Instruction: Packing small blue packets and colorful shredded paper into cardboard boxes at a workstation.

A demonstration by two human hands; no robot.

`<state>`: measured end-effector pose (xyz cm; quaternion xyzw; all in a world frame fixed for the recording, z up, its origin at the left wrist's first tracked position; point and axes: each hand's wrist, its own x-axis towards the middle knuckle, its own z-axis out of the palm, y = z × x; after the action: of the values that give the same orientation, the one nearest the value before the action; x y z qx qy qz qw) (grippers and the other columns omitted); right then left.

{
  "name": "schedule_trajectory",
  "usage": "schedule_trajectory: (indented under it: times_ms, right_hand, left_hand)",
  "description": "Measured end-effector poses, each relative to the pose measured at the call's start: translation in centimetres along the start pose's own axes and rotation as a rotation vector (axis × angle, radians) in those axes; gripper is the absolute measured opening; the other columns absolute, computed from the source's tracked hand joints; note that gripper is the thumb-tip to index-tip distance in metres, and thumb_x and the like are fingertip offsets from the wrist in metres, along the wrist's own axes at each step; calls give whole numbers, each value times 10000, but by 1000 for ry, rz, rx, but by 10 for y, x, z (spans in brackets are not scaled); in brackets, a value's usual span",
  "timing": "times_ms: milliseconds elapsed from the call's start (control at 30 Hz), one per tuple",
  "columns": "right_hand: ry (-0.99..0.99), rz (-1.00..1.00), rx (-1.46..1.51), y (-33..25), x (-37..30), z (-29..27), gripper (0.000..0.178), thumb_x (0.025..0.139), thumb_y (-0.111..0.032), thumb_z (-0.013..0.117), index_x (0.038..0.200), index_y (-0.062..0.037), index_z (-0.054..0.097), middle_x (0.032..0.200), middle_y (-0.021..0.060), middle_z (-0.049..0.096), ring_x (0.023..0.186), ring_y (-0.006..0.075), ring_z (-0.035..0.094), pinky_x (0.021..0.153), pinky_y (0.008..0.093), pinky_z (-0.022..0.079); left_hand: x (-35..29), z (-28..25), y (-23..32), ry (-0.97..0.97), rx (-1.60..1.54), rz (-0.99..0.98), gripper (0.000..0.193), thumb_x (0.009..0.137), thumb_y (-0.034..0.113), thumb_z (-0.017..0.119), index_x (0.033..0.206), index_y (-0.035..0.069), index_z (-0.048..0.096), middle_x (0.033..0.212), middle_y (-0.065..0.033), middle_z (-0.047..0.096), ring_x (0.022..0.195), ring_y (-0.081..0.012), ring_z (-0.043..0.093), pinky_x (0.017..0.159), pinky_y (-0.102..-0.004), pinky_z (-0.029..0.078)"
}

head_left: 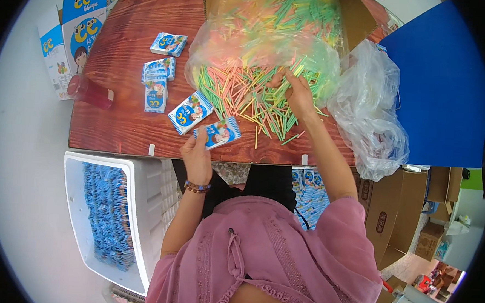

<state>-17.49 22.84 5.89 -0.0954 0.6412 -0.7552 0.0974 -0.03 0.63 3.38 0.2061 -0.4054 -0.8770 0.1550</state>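
Note:
My left hand (197, 159) pinches the lower end of a small blue-and-white packet (223, 133) over the table's front edge. My right hand (295, 93) reaches over a heap of thin pink, yellow and green sticks (244, 91), its fingers bent and apart among them. No stick shows clearly between those fingers. The heap spills from a large clear plastic bag (313, 54), and a few sticks lie loose at its near edge. Another packet (190, 112) lies flat just beyond the one in my left hand.
More packets (155, 95) lie in small stacks to the left, beside a reddish cup (95, 93) on its side. A crumpled clear bag (368, 103) hangs over the right table edge. Below left stands a white bin (144, 201) of blue packets; cardboard boxes (384, 214) stand below right.

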Motion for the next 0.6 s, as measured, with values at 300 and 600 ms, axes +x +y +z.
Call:
schedule_trajectory:
  times_ms: [300, 600]
  right_hand:
    - [79, -2, 383, -21, -19, 77, 241, 999, -197, 409, 969, 23, 503, 865, 127, 563, 963, 345, 610, 744, 457, 558]
    - [-91, -245, 289, -26, -38, 105, 260, 1004, -213, 394, 1023, 28, 489, 887, 133, 577, 968, 301, 608, 926, 440, 446]
  left_hand:
    - [14, 28, -9, -35, -169, -99, 184, 939, 178, 595, 978, 8, 651, 959, -63, 679, 841, -126, 649, 725, -290, 527]
    - [16, 26, -11, -83, -186, -118, 217, 963, 229, 554, 1036, 38, 627, 1028, -56, 670, 898, -133, 635, 730, -281, 506]
